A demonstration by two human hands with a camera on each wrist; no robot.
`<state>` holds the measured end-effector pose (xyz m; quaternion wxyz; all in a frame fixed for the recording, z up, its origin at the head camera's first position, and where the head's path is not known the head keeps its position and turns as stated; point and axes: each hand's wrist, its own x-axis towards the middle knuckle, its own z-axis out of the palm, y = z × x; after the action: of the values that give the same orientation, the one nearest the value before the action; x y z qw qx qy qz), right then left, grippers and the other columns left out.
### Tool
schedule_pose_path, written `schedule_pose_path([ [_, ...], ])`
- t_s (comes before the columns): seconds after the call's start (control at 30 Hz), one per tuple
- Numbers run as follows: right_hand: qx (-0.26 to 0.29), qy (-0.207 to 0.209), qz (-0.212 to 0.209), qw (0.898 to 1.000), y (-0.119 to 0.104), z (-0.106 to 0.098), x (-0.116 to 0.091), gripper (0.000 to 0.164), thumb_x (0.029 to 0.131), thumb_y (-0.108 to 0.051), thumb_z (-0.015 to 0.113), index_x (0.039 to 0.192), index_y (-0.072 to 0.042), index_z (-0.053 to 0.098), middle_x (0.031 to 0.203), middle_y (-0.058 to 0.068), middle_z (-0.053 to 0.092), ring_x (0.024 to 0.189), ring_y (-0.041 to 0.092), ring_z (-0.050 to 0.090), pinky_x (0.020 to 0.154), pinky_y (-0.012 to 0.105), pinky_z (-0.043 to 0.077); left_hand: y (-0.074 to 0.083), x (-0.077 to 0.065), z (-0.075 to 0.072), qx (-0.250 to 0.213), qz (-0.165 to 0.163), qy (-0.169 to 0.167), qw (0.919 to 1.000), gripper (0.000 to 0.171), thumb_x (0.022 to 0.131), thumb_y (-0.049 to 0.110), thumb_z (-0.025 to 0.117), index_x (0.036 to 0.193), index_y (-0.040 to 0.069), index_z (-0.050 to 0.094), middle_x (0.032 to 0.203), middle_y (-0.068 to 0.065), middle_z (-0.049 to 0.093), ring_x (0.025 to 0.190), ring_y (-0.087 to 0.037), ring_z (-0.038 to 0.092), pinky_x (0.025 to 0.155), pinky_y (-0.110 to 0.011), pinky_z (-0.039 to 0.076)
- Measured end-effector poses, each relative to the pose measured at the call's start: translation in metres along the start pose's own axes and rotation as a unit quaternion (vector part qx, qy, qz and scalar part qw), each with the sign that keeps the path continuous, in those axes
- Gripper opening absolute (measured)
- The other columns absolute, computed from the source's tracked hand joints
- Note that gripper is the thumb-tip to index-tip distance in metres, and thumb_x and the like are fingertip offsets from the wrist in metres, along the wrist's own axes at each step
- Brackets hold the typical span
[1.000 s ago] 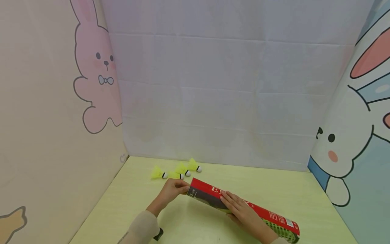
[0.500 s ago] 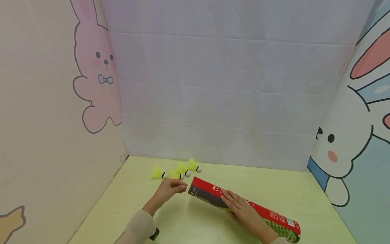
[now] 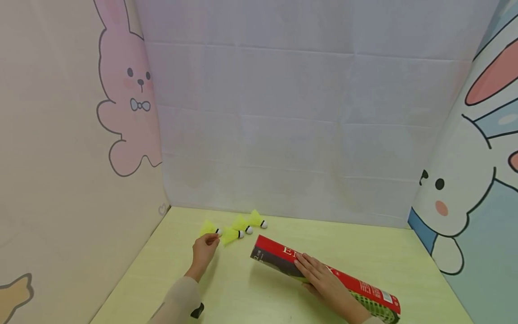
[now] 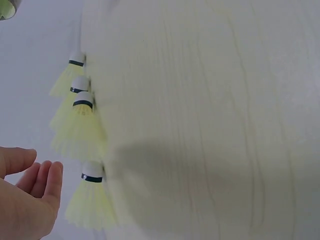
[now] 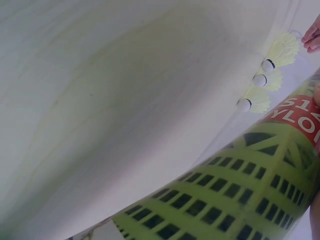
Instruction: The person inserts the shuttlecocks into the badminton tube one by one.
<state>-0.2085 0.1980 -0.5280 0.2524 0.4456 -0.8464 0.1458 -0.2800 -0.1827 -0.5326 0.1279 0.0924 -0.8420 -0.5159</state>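
Left hand (image 3: pixel 204 249) has moved away from the tube mouth, out to the leftmost shuttlecock (image 3: pixel 209 228). Its fingers (image 4: pixel 47 180) now sit at that shuttlecock's skirt; from the head view they look lightly curled toward it, and the left wrist view shows them loose beside the yellow skirt, thumb apart. Whether they actually pinch it cannot be told.

Right hand (image 3: pixel 319 279) has not shifted: fingers lie fairly straight, flat on top of the tube (image 3: pixel 323 274), pressing it to the surface (image 3: pixel 364 252). Tube lies on its side, slanting from centre toward the near right, red end with its open mouth facing the shuttlecocks, green grid-patterned end nearest the person.

Four yellow shuttlecocks with white corks lie in a loose row at the far left of the surface, close to the back wall (image 3: pixel 283 135). Second (image 3: pixel 232 234) lies just beside the hand; third (image 3: pixel 242 223) and fourth (image 3: pixel 256 219) trail off to the right, the fourth nearest the tube mouth but apart from it.

Cartoon rabbit panels stand left (image 3: pixel 125 99) and right (image 3: pixel 465 189) of the surface.
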Motion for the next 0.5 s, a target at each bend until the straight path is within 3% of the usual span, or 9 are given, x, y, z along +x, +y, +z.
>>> schedule_pose_path([
  [0.17,0.003,0.006,-0.005,1.000,0.000,0.000,-0.001,0.061,0.103,-0.046,0.028,0.144,-0.003,0.043,0.146,0.014,0.044,0.133,0.028,0.041,0.115,0.019,0.010,-0.008,0.008,0.010,-0.016,-0.010,0.013,0.9997,0.022,0.088,0.001,0.067,0.107,-0.011,0.066,0.096,-0.020,0.069,0.087,-0.030,0.065,0.066,-0.023,0.053],
  [0.33,0.004,-0.006,0.009,1.000,-0.001,-0.001,0.000,0.061,0.102,-0.046,0.030,0.146,-0.006,0.041,0.149,0.011,0.042,0.135,0.026,0.038,0.113,0.020,0.011,-0.012,0.012,0.022,0.001,-0.005,0.018,0.9998,0.023,0.086,0.001,0.069,0.104,-0.013,0.066,0.091,-0.020,0.069,0.086,-0.033,0.065,0.070,-0.033,0.055],
  [0.5,-0.003,-0.024,0.022,0.999,-0.002,-0.003,0.000,0.061,0.101,-0.048,0.032,0.147,-0.008,0.040,0.150,0.008,0.040,0.136,0.025,0.037,0.104,0.034,0.038,-0.011,0.010,0.031,0.021,-0.009,0.030,0.9993,0.019,0.086,0.003,0.071,0.099,-0.010,0.069,0.088,-0.019,0.069,0.083,-0.032,0.065,0.072,-0.038,0.054],
])
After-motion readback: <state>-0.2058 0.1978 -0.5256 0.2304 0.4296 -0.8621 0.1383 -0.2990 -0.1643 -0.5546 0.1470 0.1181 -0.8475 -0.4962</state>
